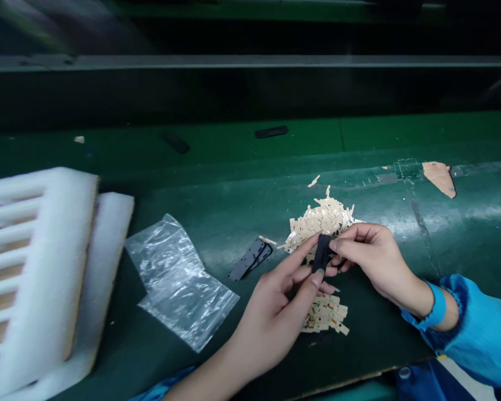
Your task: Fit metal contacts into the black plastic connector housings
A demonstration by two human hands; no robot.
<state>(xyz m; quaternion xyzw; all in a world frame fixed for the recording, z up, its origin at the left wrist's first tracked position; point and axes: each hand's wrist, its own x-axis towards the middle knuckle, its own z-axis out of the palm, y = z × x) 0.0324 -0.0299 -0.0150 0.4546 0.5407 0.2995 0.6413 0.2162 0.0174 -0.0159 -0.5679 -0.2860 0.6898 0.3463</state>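
Note:
My left hand (281,309) is closed on a small black rectangular plastic piece (322,253), pinching it between thumb and fingers. My right hand (369,250) has its thumb and fingertips pinched together at the upper right edge of that piece; whether anything small sits between them is hidden. Just behind the hands lies a heap of small cream-coloured flat pieces (317,217). A smaller pile of similar cream pieces (326,313), with coloured marks, lies under and in front of the left fingers. Two dark flat plates (250,259) overlap to the left of the hands.
Clear zip bags (183,284) lie left of the hands. White slotted foam trays (67,267) stand at the far left. Two black pieces, one right (271,132) and one left (176,143), lie at the back. A tan scrap (440,178) is on the green table (384,345) at right.

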